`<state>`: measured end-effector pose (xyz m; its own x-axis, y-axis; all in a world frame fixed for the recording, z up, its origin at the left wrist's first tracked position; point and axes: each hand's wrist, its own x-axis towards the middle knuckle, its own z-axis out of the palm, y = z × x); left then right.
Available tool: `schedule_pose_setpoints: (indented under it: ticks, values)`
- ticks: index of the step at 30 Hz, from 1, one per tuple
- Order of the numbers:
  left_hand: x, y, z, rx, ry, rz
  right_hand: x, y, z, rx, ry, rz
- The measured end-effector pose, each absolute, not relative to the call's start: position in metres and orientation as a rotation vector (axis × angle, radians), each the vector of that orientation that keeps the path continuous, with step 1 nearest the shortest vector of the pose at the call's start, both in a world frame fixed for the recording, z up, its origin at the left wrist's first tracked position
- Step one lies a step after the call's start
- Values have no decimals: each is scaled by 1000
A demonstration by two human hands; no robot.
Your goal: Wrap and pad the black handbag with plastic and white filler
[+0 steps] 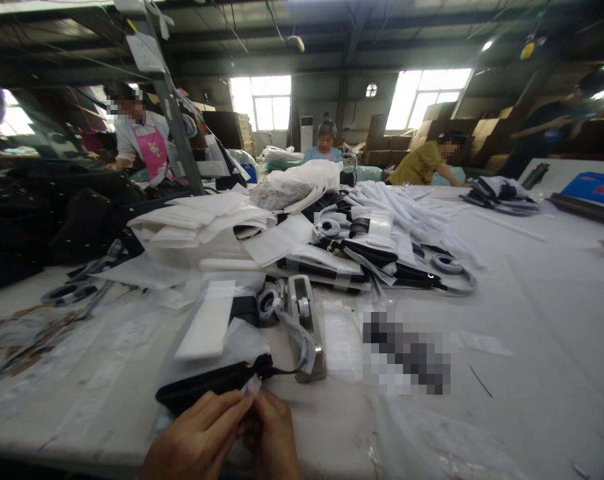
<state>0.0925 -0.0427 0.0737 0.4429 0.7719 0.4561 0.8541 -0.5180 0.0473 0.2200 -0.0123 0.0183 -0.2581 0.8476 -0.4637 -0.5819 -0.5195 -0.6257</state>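
Observation:
At the front edge of the table, my left hand [195, 430] is closed, its thumb and fingertips pinching a small clear plastic piece [252, 386]. Pressed close beside it, my right hand [273, 433] is also closed on that piece, with some fingers hidden. Just beyond my fingers lies a black zipped bag [202, 385], its end touching the plastic. A strap in grey wrapping [302, 343] runs from that end towards a tape dispenser [308, 327]. Behind the bag, a white foam sheet [209, 323] rests against a black rolled piece [245, 308].
White foam sheets [197, 223] and wrapped black bags [332, 270] are heaped in mid-table. Dark bags [57, 223] pile up at left. Clear plastic strips [342, 340] lie right of the dispenser. Several people work around the table, one in a pink apron [156, 152].

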Motion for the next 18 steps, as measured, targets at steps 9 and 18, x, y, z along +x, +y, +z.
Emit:
schedule_pose_setpoints:
  ticks: [9,18]
  values:
    - [84,-45,72,-2445,-1243,-517,226,-15,24,-923,-363,1992]
    - [51,-79,44,-2433,-1229,-432,232,-15,28,-1012,-578,1856]
